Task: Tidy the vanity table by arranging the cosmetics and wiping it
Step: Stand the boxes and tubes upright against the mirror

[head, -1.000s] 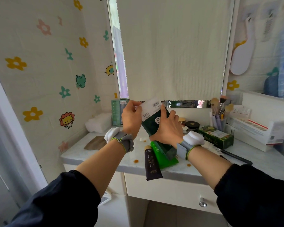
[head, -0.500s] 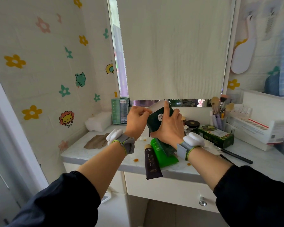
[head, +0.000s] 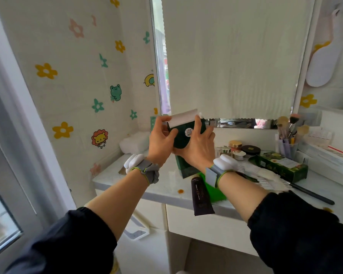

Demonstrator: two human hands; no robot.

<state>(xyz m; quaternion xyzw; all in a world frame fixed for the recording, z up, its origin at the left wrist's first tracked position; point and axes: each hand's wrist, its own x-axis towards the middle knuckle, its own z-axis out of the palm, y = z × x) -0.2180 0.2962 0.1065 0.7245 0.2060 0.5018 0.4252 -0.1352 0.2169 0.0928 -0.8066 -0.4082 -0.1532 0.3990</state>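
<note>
Above the white vanity table both hands hold a tall dark green cosmetics box with a white end flap and a round white sticker. My left hand grips its upper left edge with the thumb on the front. My right hand wraps round its right side, one finger raised against the flap. The box's lower end shows below my hands. On the table front lie a dark brown tube and a bright green item, partly hidden by my right wrist.
A long green box, small jars, a cup of makeup brushes and white boxes crowd the right side. A black pencil lies near the front. A white roll sits at back left. Orange spots mark the tabletop.
The white end flap of the green box has been folded down from upright to nearly closed. Both hands have kept their hold, shifting a little upward on the box.
</note>
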